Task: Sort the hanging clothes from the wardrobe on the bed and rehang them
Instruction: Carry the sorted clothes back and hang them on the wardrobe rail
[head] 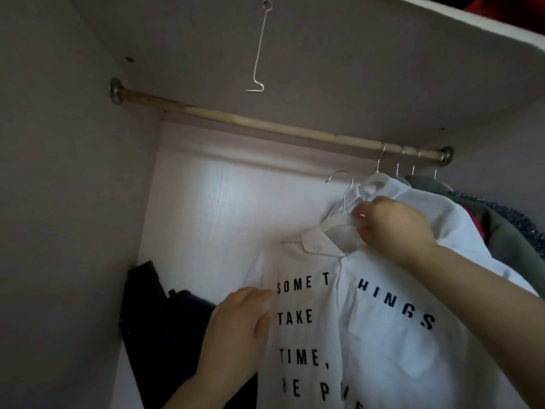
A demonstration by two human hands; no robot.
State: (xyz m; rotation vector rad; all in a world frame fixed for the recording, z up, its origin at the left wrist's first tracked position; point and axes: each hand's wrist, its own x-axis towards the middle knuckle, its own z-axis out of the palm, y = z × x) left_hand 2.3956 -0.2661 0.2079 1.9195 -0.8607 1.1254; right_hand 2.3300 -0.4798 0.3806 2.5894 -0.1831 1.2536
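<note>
The right grip (392, 228) is closed at the neck of a white shirt (309, 335). Its fingertips pinch the pale hanger (336, 221) together with the collar. The hanger's metal hook rises at 10 o'clock from this grip and hangs free just below the wooden rail (265, 125), not touching it. The shirt drops away from the grip towards 7 o'clock, its front turned to the camera, with dark printed words running down it.

The left grip (236, 329) lies against the shirt's edge at 9 o'clock from the print. Its fingers are fairly straight, the forefinger reaches up beside the word "SOME", and the thumb rests on the cloth. I cannot tell whether any fabric is nipped between them.

At 1 o'clock from the right grip, four metal hooks sit close together on the far end of the rail. They carry a second white garment (418, 199), a green one (501, 231) and a dark speckled one (522, 219).

At 7 o'clock in the wardrobe, dark clothes (165, 326) lean in the corner. At 12 o'clock a bent wire (259, 54) dangles from the top board.
</note>
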